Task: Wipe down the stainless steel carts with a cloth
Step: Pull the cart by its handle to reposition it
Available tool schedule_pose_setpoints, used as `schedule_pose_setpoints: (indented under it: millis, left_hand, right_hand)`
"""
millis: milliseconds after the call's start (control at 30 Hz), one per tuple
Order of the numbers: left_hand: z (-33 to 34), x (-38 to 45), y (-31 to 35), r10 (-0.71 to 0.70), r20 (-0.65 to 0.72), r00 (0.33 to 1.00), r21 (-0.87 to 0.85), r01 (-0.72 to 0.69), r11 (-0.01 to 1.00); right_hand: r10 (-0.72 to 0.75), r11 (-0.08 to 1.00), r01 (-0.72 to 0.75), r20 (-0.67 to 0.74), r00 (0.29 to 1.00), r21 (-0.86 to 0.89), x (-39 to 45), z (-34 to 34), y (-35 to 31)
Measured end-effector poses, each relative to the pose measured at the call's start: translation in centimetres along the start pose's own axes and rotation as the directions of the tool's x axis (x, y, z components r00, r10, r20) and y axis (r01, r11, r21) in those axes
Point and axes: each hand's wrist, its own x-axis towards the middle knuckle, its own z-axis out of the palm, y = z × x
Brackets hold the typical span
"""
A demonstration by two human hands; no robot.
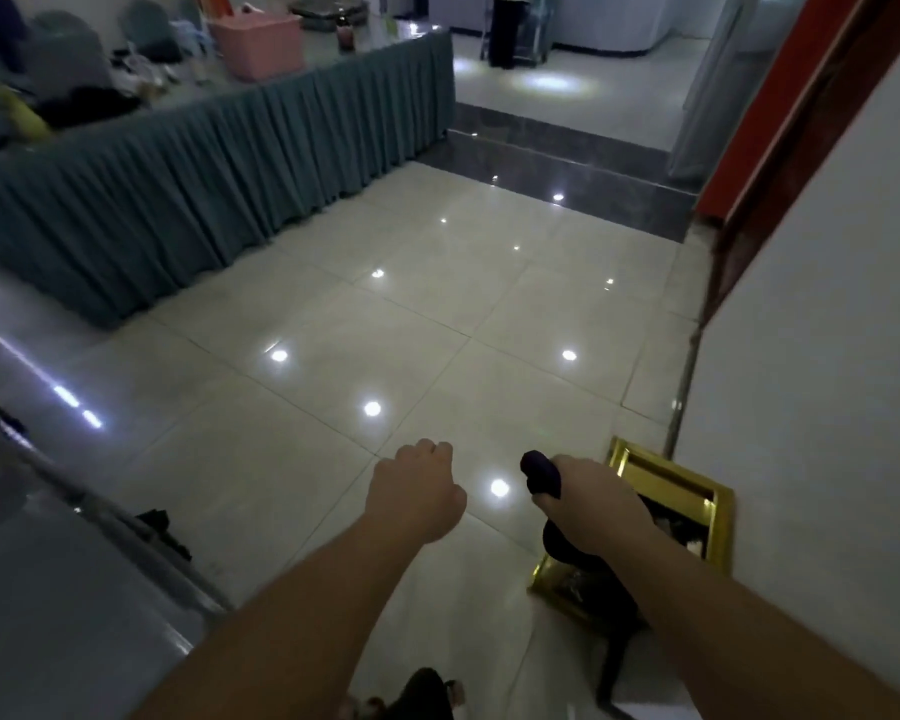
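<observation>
Right hand (588, 498) grips the dark cloth (541, 472); left hand (417, 485) is curled, empty. Probable steel cart (48, 563) stands lower left, blurred. Approach squarely, unfold cloth before wiping.

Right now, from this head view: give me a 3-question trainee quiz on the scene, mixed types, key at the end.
1. True or false: the left hand holds the cloth.
2. Multiple choice: what lies on the floor just past the right hand, by the wall? A) pink basket B) gold tray C) bottle
3. Fill in: the pink basket sits on the table with the ____ skirt.

Key: 1 false, the right hand grips the dark cloth and the left is a bare fist. 2 B. 3 green.
</observation>
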Motion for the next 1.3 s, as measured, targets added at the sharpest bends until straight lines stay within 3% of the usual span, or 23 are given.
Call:
schedule_pose_setpoints:
  millis: [167,300,467,667,833,900,1133,1300]
  left_hand:
    - [-1.4,3.7,-5.4,-0.164,0.022,0.986,-0.103,0.165,0.981]
    - [-1.7,5.7,-10.6,-0.379,0.038,0.924,-0.160,0.380,0.911]
    - [-3.1,7.2,-16.5,-0.671,0.082,0.737,-0.272,0.664,0.696]
    - [-2.3,4.4,-19.2,-0.860,0.187,0.475,-0.369,0.845,0.387]
    - [-0.2,0.9,-23.1,-0.935,0.237,0.265,-0.431,0.891,0.144]
    - [0.4,-0.3,-25.3,-0.938,0.269,0.220,-0.438,0.895,0.085]
    - [1.3,-3.6,-28.9,-0.957,0.286,0.048,-0.525,0.843,-0.115]
    - [3.6,-4.6,-28.7,-0.921,0.385,-0.059,-0.590,0.752,-0.295]
  right_hand:
    - [-0.122,0.990,0.129,0.115,0.986,-0.060,9.6,-1.0,-4.8]
    - [-0.302,0.943,0.323,0.195,0.933,-0.084,17.5,-1.1,-11.1]
    - [-0.570,0.787,0.612,0.292,0.768,-0.076,25.6,-1.1,-20.2]
    - [-0.710,0.527,0.843,0.489,0.506,-0.108,29.3,1.4,-29.6]
    - [-0.752,0.265,0.960,0.605,0.264,-0.089,27.1,5.5,-37.8]
    - [-0.754,0.177,0.980,0.628,0.194,-0.091,26.1,6.8,-40.8]
    - [-0.743,-0.002,0.996,0.667,0.059,-0.091,23.7,8.5,-48.9]
    - [-0.689,-0.100,0.994,0.723,-0.045,-0.034,22.5,11.4,-53.5]
